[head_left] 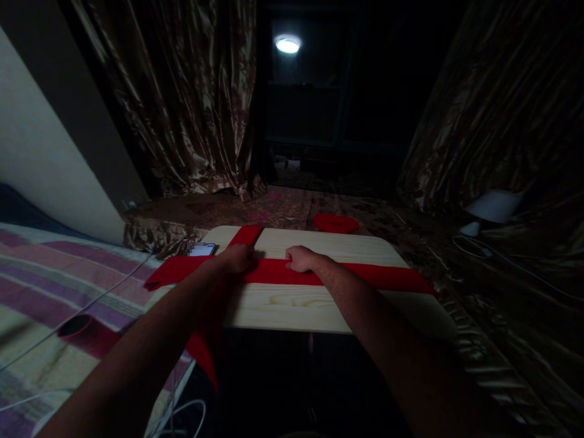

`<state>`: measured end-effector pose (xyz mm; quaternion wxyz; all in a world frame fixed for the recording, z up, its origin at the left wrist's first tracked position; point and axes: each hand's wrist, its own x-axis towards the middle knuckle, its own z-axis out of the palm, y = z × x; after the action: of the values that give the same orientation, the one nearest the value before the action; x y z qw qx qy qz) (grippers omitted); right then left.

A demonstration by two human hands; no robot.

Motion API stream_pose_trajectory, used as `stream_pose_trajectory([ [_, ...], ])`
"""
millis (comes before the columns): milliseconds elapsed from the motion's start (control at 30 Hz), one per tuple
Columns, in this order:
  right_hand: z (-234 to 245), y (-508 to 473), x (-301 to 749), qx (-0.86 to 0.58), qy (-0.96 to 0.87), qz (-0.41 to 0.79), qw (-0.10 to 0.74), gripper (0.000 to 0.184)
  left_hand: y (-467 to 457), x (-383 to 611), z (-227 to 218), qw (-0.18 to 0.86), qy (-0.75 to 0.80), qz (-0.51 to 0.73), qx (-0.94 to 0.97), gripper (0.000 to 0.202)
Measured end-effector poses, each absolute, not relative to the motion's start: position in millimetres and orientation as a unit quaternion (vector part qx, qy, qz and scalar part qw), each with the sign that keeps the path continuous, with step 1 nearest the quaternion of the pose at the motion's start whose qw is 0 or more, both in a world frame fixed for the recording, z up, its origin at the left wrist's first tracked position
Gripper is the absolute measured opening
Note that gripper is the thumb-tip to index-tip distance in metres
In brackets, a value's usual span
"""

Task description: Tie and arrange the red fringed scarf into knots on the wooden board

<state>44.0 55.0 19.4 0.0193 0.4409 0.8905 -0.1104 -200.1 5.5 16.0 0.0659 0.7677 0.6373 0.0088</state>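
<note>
A long red fabric strip [278, 272] lies across a pale wooden tabletop [292, 299], its ends running past the left and right edges. A second red strip [250, 233] crosses it from the far edge toward me, and a loose red end hangs below the near edge at left. My left hand [238, 258] is closed at the place where the strips cross. To its right, my right hand [301, 259] is a fist, gripping the upper edge of the crosswise strip. Dim light and the hands themselves hide the fingertips' exact hold.
A phone [203, 250] lies by the tabletop's left far corner. Beyond the far edge rests a red object [336, 223]. At left is a striped bedspread [31, 292] with a red tube-like item [86, 333] and white cables. A small lamp [495, 207] stands at right.
</note>
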Motion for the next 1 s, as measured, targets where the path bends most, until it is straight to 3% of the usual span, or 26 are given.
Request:
stream_pose_trajectory([
  [300, 12.5, 72.7, 51.8, 0.443, 0.883, -0.156, 0.024, 0.019, 14.2, -203.3, 14.4, 0.086, 0.641, 0.011, 0.762, 0.031],
  [500, 13.5, 68.0, 60.8, 0.435, 0.881, -0.183, -0.032, 0.033, 8.1, -204.3, 11.6, 0.087, 0.616, 0.060, 0.781, 0.028],
  [600, 22.1, 64.1, 67.1, 0.425, 0.881, -0.208, 0.003, 0.029, 7.5, -205.0, 11.9, 0.117, 0.596, 0.051, 0.793, 0.026],
  [700, 25.8, 64.1, 70.7, 0.439, 0.874, -0.207, 0.016, 0.038, 9.7, -203.9, 11.4, 0.141, 0.606, 0.052, 0.782, 0.033],
  [800, 24.6, 69.3, 74.7, 0.458, 0.870, -0.181, 0.021, 0.044, 12.2, -200.1, 11.1, 0.116, 0.631, 0.031, 0.767, 0.035],
  [1000, 25.5, 85.1, 106.3, 0.452, 0.869, -0.163, 0.122, 0.034, 9.7, -189.0, 16.9, 0.068, 0.622, -0.072, 0.777, 0.044],
])
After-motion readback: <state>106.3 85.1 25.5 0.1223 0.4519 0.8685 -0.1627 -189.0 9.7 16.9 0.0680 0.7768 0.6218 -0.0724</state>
